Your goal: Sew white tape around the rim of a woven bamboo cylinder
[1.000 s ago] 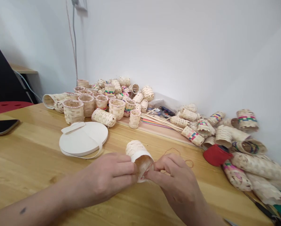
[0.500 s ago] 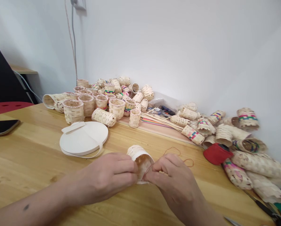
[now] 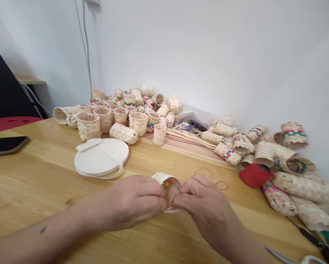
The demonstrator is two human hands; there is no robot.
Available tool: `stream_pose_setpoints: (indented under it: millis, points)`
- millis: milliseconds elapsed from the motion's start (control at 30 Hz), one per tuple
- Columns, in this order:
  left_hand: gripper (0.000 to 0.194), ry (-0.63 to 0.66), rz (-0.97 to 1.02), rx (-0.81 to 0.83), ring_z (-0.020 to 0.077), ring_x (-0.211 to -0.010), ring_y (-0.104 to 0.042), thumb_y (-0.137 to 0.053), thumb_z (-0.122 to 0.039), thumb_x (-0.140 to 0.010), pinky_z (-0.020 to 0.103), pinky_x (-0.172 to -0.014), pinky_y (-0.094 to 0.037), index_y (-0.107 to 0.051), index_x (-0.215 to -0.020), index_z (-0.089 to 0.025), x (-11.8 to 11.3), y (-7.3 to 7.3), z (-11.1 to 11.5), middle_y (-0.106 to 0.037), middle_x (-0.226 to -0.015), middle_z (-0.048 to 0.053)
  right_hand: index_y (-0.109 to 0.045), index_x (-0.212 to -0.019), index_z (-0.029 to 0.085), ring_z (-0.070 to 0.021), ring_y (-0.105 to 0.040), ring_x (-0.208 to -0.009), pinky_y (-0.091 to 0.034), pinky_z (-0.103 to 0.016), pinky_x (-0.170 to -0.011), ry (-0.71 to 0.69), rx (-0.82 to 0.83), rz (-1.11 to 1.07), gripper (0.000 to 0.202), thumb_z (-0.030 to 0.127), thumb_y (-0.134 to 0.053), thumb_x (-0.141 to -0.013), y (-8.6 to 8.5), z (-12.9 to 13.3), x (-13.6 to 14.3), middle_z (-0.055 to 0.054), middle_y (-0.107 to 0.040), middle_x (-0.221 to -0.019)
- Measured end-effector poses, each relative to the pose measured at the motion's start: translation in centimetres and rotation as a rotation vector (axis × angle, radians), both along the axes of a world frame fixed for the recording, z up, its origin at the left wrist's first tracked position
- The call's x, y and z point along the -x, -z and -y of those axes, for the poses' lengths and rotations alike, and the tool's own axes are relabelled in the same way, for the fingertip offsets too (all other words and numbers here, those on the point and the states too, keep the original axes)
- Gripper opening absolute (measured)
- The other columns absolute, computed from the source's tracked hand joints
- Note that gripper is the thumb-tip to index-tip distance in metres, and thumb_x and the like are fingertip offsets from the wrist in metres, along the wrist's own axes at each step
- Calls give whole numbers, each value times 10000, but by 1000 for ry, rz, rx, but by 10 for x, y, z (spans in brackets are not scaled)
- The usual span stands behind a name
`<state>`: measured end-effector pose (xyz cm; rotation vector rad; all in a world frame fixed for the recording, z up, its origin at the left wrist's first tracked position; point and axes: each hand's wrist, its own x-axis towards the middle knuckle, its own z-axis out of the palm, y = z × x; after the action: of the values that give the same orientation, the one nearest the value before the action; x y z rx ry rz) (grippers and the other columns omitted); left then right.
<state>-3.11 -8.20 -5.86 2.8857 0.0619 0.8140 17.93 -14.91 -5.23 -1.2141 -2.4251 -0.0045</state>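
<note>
A small woven basket (image 3: pixel 168 183) lies tilted on the wooden table, its open mouth facing me and a white band round its rim. My left hand (image 3: pixel 142 200) pinches the rim on the left side. On the opposite side, my right hand (image 3: pixel 200 200) has its fingers closed at the rim; they hide the exact spot they grip. A thin reddish thread (image 3: pixel 204 171) trails in loops on the table just behind my right hand. Left of the basket lies a flat roll of white ribbon (image 3: pixel 101 156) with a loose end.
Finished baskets (image 3: pixel 89 126) stand at the back left, with more woven baskets (image 3: pixel 263 154) heaped at the right. Between them lie thin wooden strips (image 3: pixel 192 139). A red pouch-like item (image 3: pixel 255 176), scissors (image 3: pixel 280 255) and a phone (image 3: pixel 6 145) are also on the table.
The basket has turned a little, and both hands have shifted slightly to the right in view. The thread visible across the mouth earlier no longer shows clearly. More of the scissors shows.
</note>
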Motion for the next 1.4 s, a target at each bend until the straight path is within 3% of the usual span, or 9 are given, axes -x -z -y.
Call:
stream_pose_setpoints:
  millis: [500,700,1000,1200,1400]
  points:
    - [182,36,-119,46,136,-720,-518,-422,-82,-903,227,-662,-413,-563,-811,-150,-2,-3,6,-600,-803,45,-551,-730,196,-143,-423,-719,-264,-303,-659,-64,-34,110,259,76,-417,-916,-3,2,3,15,-556,-739]
    - [209,21,-141,16,138,-703,-501,-404,-96,-914,235,-645,-402,-551,-778,-158,-2,-1,5,-583,-775,38,-530,-730,191,-151,-411,-699,-255,-310,-644,-117,-96,156,310,101,-337,-955,-1,2,4,7,-544,-720]
    - [242,21,-177,16,139,-707,-493,-393,-110,-922,234,-652,-400,-528,-730,-167,-2,-3,5,-563,-758,32,-554,-756,182,-152,-406,-701,-272,-303,-631,-156,-60,110,397,150,-240,-996,-1,4,7,-8,-546,-734]
    - [236,17,-120,62,141,-729,-514,-383,-116,-928,232,-658,-407,-552,-769,-156,-1,-2,0,-582,-779,42,-639,-866,199,-159,-438,-711,-284,-304,-636,-111,-88,51,370,127,-295,-981,2,0,9,-19,-585,-755]
    - [169,11,-24,138,136,-765,-554,-423,-104,-915,222,-693,-416,-580,-873,-149,-1,-3,-2,-628,-855,63,-611,-949,216,-161,-502,-806,-327,-309,-727,-55,-4,-97,202,95,-451,-928,-9,3,0,-10,-623,-859]
